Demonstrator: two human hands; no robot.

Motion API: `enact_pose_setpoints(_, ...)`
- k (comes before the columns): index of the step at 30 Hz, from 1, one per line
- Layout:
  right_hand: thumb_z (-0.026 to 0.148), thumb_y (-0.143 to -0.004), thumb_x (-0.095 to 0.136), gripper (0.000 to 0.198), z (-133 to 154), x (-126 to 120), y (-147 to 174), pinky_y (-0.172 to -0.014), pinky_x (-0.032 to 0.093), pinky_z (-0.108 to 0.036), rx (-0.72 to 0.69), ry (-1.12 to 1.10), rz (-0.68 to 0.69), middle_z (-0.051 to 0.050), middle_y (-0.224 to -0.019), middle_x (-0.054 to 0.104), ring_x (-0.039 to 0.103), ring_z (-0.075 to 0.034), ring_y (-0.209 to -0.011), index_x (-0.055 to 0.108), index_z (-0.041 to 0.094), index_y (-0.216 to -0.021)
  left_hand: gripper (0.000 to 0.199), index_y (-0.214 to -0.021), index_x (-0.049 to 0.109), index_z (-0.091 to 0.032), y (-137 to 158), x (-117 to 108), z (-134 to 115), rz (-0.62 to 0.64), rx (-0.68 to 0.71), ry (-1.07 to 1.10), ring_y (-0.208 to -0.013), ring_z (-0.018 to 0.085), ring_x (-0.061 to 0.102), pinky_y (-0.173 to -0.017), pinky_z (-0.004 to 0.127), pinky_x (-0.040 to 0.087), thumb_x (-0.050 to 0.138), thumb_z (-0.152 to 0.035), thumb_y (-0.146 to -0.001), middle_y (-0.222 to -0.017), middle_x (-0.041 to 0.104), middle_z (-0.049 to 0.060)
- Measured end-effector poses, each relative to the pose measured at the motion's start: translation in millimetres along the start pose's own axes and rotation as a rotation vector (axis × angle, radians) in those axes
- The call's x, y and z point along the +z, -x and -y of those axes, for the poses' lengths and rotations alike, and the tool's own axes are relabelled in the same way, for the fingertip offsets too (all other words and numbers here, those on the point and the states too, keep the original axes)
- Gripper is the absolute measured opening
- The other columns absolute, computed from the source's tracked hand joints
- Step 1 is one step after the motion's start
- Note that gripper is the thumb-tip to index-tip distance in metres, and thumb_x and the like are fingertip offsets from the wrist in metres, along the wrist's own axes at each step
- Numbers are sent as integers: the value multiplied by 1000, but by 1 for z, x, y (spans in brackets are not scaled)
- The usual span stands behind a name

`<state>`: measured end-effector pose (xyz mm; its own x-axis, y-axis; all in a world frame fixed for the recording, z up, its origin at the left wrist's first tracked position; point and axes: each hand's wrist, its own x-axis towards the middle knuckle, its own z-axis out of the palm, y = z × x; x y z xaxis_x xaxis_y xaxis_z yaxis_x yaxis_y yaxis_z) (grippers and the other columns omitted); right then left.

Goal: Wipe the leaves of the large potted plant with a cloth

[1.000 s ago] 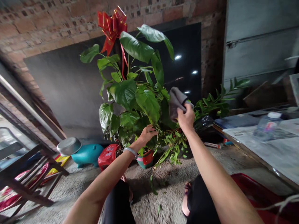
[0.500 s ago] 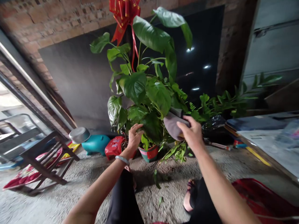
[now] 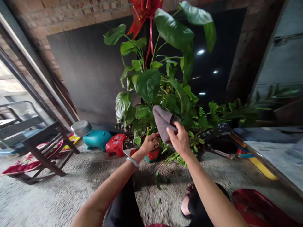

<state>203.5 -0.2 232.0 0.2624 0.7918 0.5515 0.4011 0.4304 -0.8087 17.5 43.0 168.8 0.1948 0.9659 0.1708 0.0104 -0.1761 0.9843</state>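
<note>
My right hand (image 3: 180, 138) is closed on a grey cloth (image 3: 162, 123), which lies against the lower leaves of a tall potted plant (image 3: 146, 83). The plant's leaves are broad, green and glossy. My left hand (image 3: 149, 144), with a pale bangle at its wrist, is just left of the cloth's lower end. Its fingers are drawn together and point toward the cloth; what they hold, if anything, is hidden. Behind that hand stands a red and green pot (image 3: 152, 155), partly covered.
To the left are a red plastic stool (image 3: 115, 144), a teal animal-shaped stool (image 3: 97, 139), a metal bowl (image 3: 81, 128) and a wooden chair (image 3: 44, 148). A table (image 3: 270, 148) stands at the right. A red bow (image 3: 144, 15) hangs above the plant. Cut leaves lie on the floor.
My right hand has moved the cloth left and across the leaves. My left hand has shifted right and lower, in front of the pot. The view has shifted slightly.
</note>
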Motion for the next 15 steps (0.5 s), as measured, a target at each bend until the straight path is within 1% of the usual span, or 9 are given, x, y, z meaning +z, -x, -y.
enact_pose_setpoints(2,54,-72,64,44,-25,3,17,-99,54,-52,124,55,85,-16,-104,82,72,-38,-104,78,22,-99,19,-77,82,-18,2,-8,9,-5,27,-50,-94,25,66,-85,33,51,75,-19,-60,-94,77,7)
enact_pose_setpoints(3,56,-70,64,46,-40,-2,29,-97,55,-52,214,57,105,-15,-101,82,73,-38,-102,78,22,-97,15,-71,80,-18,4,-17,13,-57,25,-56,-94,25,67,-82,33,51,74,-19,-58,-98,77,9)
enact_pose_setpoints(5,62,-66,68,51,-65,-19,56,-94,56,-51,374,21,53,-14,-101,82,73,-39,-102,79,22,-95,14,-69,79,-17,5,-41,18,-255,-12,-2,-83,21,65,-72,31,50,75,-19,-56,-99,77,10)
enact_pose_setpoints(7,65,-61,75,55,-77,-38,78,-89,57,-48,495,-38,-7,-12,-97,81,73,-38,-101,80,22,-94,16,-71,77,-16,2,-66,17,-483,-57,105,-71,17,61,-66,30,47,77,-21,-56,-89,74,8)
enact_pose_setpoints(9,64,-59,81,57,-72,-51,87,-86,57,-45,546,-104,-46,-9,-94,81,73,-37,-98,82,21,-97,18,-73,76,-16,-5,-84,8,-651,-70,200,-66,15,59,-67,29,47,79,-21,-56,-77,70,4)
enact_pose_setpoints(10,63,-60,83,57,-64,-53,88,-84,56,-43,540,-137,-54,-9,-94,81,73,-35,-97,82,21,-99,19,-74,75,-16,-10,-89,2,-704,-55,233,-67,15,60,-68,29,48,80,-21,-57,-74,68,3)
enact_pose_setpoints(12,60,-66,85,56,-42,-51,81,-82,56,-40,477,-204,-60,-7,-96,81,73,-32,-94,82,21,-106,20,-78,77,-17,-21,-90,-12,-711,9,262,-71,15,61,-71,28,48,81,-21,-58,-76,70,3)
enact_pose_setpoints(13,58,-68,85,55,-29,-48,75,-82,55,-39,433,-236,-67,-7,-98,81,73,-30,-93,82,21,-108,22,-81,79,-17,-27,-88,-19,-664,46,260,-75,16,63,-73,28,48,81,-21,-60,-80,73,4)
enact_pose_setpoints(15,55,-70,86,52,-2,-39,61,-83,55,-38,358,-303,-84,-6,-100,81,71,-27,-92,81,22,-110,28,-90,83,-16,-37,-81,-28,-503,70,254,-85,19,67,-78,29,49,81,-20,-62,-92,78,7)
